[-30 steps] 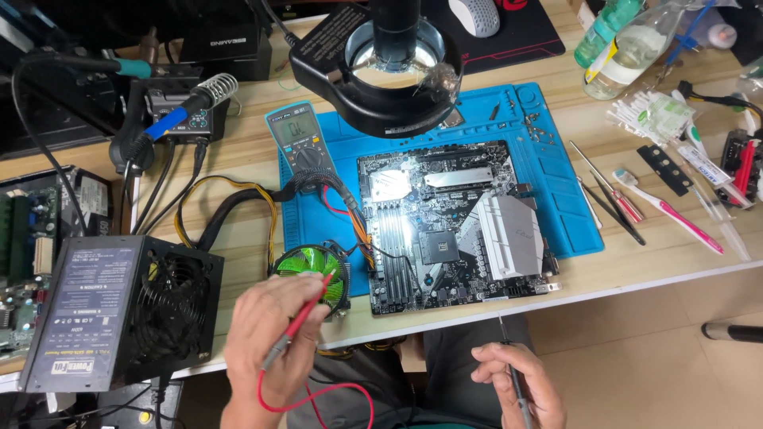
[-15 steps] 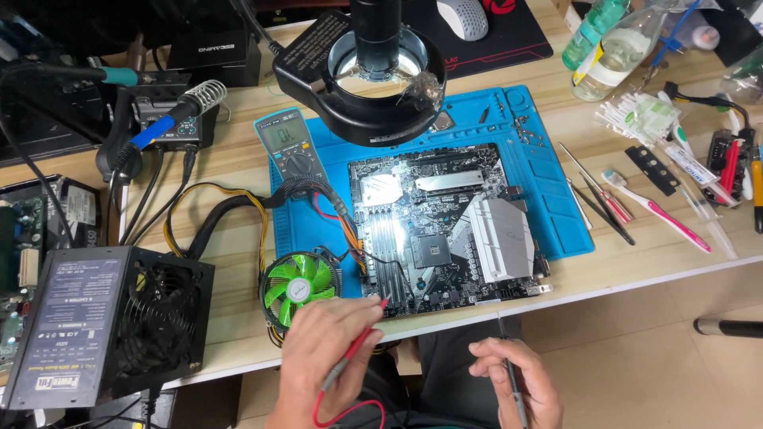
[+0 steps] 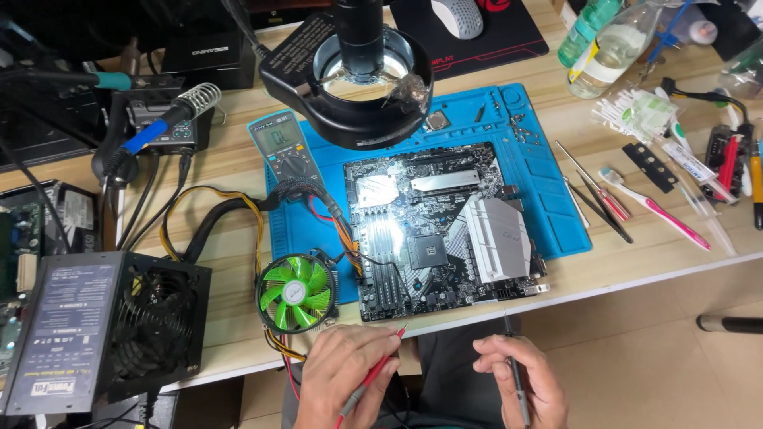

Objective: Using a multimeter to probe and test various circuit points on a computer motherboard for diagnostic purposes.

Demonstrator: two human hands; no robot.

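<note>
At the desk's near edge we pinch the red probe (image 3: 372, 380) in our left hand (image 3: 346, 373) and the black probe (image 3: 515, 367) in our right hand (image 3: 520, 381), fingers closed round both, tips just short of the motherboard (image 3: 433, 230), which next calls for steady placement on its contacts.

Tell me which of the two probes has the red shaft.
The probe in the left hand is the red probe; the black probe is in the right hand.

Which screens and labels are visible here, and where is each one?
Multimeter: left edge of blue mat, grey-green body, pale rectangular screen.
Power supply: near left, black box, grey label on top.
Mouse pad: far centre, black, red emblem.
Bottle: far right, clear, white label.
</note>
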